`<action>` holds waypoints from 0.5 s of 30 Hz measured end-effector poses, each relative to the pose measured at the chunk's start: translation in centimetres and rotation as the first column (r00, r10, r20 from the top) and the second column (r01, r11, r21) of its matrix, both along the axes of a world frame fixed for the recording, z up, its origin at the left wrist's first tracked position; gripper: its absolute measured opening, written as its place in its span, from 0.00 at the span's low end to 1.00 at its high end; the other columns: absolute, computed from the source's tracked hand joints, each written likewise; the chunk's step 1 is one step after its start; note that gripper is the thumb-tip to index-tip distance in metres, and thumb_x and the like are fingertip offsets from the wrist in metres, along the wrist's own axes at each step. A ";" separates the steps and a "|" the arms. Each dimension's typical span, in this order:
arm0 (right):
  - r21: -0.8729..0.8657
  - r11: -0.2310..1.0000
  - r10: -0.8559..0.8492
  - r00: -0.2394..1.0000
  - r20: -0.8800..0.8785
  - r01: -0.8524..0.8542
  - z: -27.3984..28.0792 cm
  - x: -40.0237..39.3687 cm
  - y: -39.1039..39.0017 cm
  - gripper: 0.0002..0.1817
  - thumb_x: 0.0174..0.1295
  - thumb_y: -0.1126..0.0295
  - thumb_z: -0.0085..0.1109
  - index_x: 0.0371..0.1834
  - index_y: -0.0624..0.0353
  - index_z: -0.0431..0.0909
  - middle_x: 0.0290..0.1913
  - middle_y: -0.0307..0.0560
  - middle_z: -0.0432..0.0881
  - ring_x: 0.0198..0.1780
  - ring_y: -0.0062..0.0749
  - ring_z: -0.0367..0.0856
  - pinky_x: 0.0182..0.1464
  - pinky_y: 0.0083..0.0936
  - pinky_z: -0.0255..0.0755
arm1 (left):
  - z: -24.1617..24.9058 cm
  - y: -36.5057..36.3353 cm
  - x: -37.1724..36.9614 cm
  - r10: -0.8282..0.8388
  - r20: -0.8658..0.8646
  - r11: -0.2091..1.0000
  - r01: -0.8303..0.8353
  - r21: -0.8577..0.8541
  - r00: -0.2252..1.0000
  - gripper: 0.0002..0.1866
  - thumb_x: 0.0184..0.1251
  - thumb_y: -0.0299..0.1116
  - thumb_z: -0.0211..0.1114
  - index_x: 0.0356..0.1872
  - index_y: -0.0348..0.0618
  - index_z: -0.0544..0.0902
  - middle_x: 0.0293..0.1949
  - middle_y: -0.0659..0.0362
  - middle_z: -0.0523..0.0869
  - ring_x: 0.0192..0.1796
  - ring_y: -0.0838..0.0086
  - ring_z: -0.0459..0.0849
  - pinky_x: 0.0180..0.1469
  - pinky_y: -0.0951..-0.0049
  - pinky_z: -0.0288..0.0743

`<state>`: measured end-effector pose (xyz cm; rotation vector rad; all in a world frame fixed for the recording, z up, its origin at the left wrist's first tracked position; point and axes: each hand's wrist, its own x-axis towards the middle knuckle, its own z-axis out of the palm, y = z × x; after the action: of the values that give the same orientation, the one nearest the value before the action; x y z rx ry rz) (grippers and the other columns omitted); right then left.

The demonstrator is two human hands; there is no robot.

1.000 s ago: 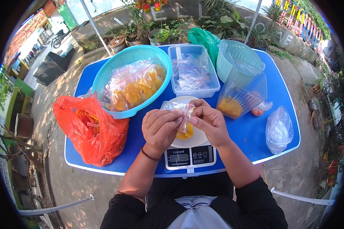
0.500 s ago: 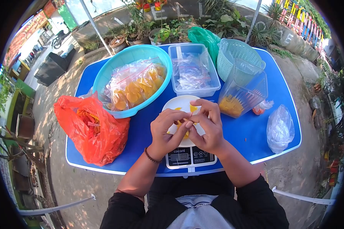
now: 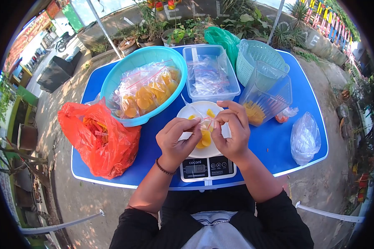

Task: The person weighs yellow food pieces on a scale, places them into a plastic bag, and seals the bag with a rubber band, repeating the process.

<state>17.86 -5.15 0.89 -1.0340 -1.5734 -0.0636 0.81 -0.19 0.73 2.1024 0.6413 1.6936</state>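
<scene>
A small clear plastic zip bag [image 3: 205, 121] is stretched between my two hands. My left hand [image 3: 178, 137] pinches one side of it with thumb and forefinger, and my right hand [image 3: 232, 132] pinches the other. Below them a white plate [image 3: 185, 113] rests on a black and white kitchen scale [image 3: 194, 170]. Yellow-orange chip-like pieces [image 3: 204, 140] lie on the plate, partly seen through and below the bag. The scale's display is too blurred to read for certain.
A turquoise basin [image 3: 177, 58] with filled bags stands at left, behind a red plastic bag [image 3: 114, 153]. A clear tub [image 3: 234, 92] of bags sits at the back. To the right are a clear container [image 3: 274, 85] with yellow pieces, a green basket [image 3: 257, 54] and a clear bag [image 3: 305, 139].
My hands have moved apart, left hand to the left and right hand to the right. The clear bag now shows spread between them, and more of the yellow pieces is visible.
</scene>
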 end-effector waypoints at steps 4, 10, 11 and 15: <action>0.073 0.994 0.083 0.995 0.048 -0.086 -0.7 -0.7 0.3 0.10 0.52 0.89 0.65 0.38 0.69 0.83 0.61 0.58 0.79 0.39 0.33 0.86 0.41 0.24 0.80 | -0.1 0.0 -0.1 0.042 -0.075 0.993 -0.034 0.111 0.996 0.10 0.55 0.17 0.78 0.38 0.36 0.89 0.29 0.55 0.89 0.29 0.73 0.89 0.31 0.76 0.81; -0.018 1.000 -0.001 0.994 0.111 0.003 0.2 -0.5 0.1 0.13 0.52 0.88 0.68 0.41 0.66 0.88 0.52 0.54 0.88 0.40 0.36 0.89 0.42 0.26 0.82 | -0.4 -0.2 0.2 0.051 -0.149 0.978 -0.019 0.210 0.987 0.13 0.52 0.21 0.79 0.39 0.43 0.88 0.27 0.59 0.87 0.26 0.69 0.87 0.29 0.74 0.80; -0.009 1.000 0.005 0.993 0.121 -0.004 0.1 -0.3 0.2 0.13 0.52 0.87 0.69 0.41 0.64 0.89 0.50 0.53 0.89 0.41 0.38 0.89 0.43 0.27 0.82 | -0.4 -0.2 0.2 0.037 -0.154 0.972 0.000 0.233 0.987 0.13 0.51 0.21 0.79 0.38 0.43 0.88 0.26 0.60 0.86 0.25 0.69 0.87 0.28 0.73 0.80; -0.078 0.995 0.067 0.995 0.070 -0.061 -0.5 0.3 0.4 0.12 0.52 0.83 0.73 0.41 0.63 0.89 0.46 0.50 0.90 0.41 0.42 0.89 0.46 0.32 0.83 | -0.5 -0.5 -0.3 0.071 -0.258 0.958 0.006 0.287 0.964 0.17 0.50 0.25 0.78 0.43 0.45 0.89 0.37 0.58 0.89 0.34 0.67 0.90 0.36 0.68 0.86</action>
<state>18.14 -4.77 0.37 -1.0493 -1.6847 0.0026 0.53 -0.70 0.19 2.5669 0.5333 1.6153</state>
